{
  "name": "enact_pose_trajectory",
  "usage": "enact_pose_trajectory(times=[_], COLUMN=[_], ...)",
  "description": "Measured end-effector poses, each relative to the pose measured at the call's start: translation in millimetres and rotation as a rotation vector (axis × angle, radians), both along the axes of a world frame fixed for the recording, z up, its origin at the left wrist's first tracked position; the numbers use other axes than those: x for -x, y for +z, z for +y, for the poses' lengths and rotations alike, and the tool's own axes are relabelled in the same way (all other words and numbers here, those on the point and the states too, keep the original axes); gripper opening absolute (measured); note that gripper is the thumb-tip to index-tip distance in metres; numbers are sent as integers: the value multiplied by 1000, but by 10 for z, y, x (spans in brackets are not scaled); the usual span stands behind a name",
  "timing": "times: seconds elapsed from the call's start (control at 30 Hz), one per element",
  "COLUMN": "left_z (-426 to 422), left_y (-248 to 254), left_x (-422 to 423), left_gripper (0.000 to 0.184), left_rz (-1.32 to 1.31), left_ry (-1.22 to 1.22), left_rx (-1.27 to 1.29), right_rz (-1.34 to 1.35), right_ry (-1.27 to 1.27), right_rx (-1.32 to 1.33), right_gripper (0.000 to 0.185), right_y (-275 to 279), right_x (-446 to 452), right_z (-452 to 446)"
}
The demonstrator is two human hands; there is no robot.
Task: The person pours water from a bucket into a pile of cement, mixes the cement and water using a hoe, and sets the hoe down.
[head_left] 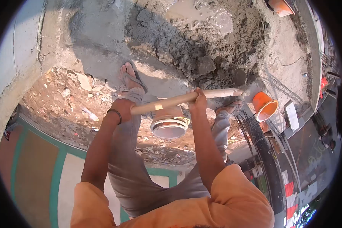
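A long wooden tool handle (171,102) crosses in front of my legs, sloping slightly up to the right. My left hand (122,108) is wrapped round its left end, with a dark band on the wrist. Farther along, my right hand (198,100) grips the same handle near its middle. At the right, the handle reaches the edge of a heap of wet grey mortar (205,65); I cannot make out the tool's head there. Behind the handle, between my legs, stands a bucket (169,129) with a pale rim.
An orange bucket (265,106) sits right of the handle's far end, and another orange container (281,7) lies at the top right. Steel rebar cages (281,89) rest nearby. Rubble (64,102) covers the ground at left. My sandalled feet (131,76) stand beside the mortar.
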State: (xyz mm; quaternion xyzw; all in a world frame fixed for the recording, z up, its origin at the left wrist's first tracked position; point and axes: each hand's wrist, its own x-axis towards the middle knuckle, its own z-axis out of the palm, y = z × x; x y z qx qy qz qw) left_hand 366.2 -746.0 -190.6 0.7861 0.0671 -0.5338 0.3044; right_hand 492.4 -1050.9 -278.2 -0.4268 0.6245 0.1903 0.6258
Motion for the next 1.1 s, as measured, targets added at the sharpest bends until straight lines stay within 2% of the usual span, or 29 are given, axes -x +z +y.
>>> enact_pose_trajectory(times=[0.03, 0.07, 0.1, 0.23, 0.33, 0.4, 0.43, 0.5, 0.53, 0.6, 0.63, 0.73, 0.77, 0.8, 0.83, 0.87, 0.9, 0.97, 1.0, 1.03, 1.07, 1.1], left_z=[230, 383, 467, 331, -194, -823, -1203, -1626, -1813, -1784, -1640, -988, -719, -477, -166, 132, 243, 728, 372, -92, -291, -453], left_y=[-28, 19, 182, 1499, 1882, 1235, 933, 563, 604, 724, 946, 1727, 2044, 2358, 2563, 2731, 2693, 2110, 1486, 969, 762, 663], left_x=[57, 109, 161, 45, -426, -648, -693, -769, -727, -824, -756, -711, -816, -1017, -1146, -1339, -1592, -1978, -2260, -2408, -2403, -2335], left_gripper=[8, 11, 9, 10, 12, 16, 18, 19, 20, 19, 18, 18, 18, 14, 11, 10, 12, 13, 12, 17, 21, 24], left_rz=[-68, -90, -123, -34, 97, 51, 46, 37, 79, 43, 16, -242, -150, -65, -95, -112, -79, 60, 67, 165, 70, 93], left_ry=[-65, -122, -125, -65, 54, 87, 97, 149, 199, 296, 340, 233, 162, 83, -8, -140, 95, 13, -147, -195, -270, -264], left_rx=[-52, -93, -116, -101, -17, -84, -82, -100, -95, -169, -220, -354, -415, -507, -546, -564, -567, -525, -520, -417, -368, -337], right_rz=[-11, -16, -40, -7, -41, 79, 215, 156, 160, 99, 39, -93, -72, -77, -79, -108, -128, 36, 118, 189, 251, 164], right_ry=[-7, -12, -52, -20, -13, 146, 125, 240, 318, 348, 313, 92, 6, -50, -165, -241, -317, -335, -338, -350, -384, -313], right_rx=[10, 25, 36, -18, -192, -178, -208, -155, 25, 25, -20, -208, -287, -363, -450, -438, -422, -402, -392, -370, -362, -339], right_gripper=[23, 21, 18, 10, 15, 13, 12, 14, 13, 13, 14, 22, 20, 25, 33, 34, 35, 37, 38, 39, 35, 45], right_y=[263, 553, 676, 1404, 848, -233, -797, -1112, -871, -620, -357, 632, 868, 1096, 1249, 1123, 978, 223, -197, -556, -1000, -1037], right_x=[42, 106, 272, 203, -20, -353, -552, -899, -1044, -1202, -1262, -1105, -1042, -994, -968, -856, -811, -962, -1124, -1234, -1189, -1154], right_z=[235, 430, 447, 454, 79, -251, -498, -759, -670, -548, -356, 258, 493, 723, 976, 1386, 1567, 1293, 1083, 866, 628, 395])
